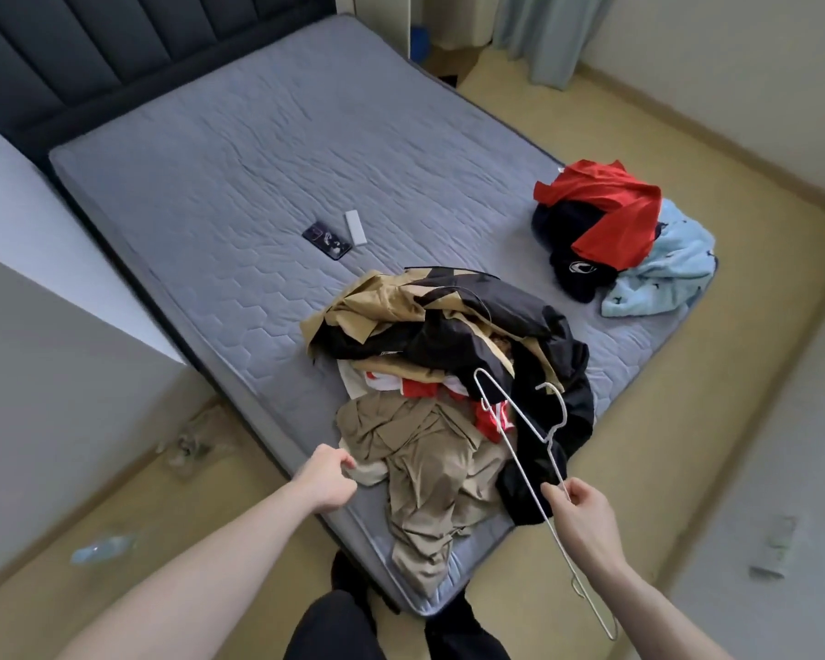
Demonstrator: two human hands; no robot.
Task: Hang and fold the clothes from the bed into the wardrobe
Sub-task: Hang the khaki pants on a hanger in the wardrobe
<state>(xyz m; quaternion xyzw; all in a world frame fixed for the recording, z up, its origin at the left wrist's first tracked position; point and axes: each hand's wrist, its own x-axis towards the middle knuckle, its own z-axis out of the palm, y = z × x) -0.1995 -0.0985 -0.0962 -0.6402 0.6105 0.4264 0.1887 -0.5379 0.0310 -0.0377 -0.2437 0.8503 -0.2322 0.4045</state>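
Right hand [587, 509]: a white wire hanger [525, 450] is pinched between thumb and fingers, its hook pointing toward twelve o'clock over the clothes. Left hand [327, 478]: the fingers are curled around the edge of tan trousers [429, 483] at the near corner of the bed [239, 173]. Behind them a mixed heap [448, 326] (black, tan, red and white) is piled. At two o'clock a second pile [625, 231] lies, red over navy and pale blue. At eleven o'clock a phone [327, 240] is seen beside a white remote [356, 227].
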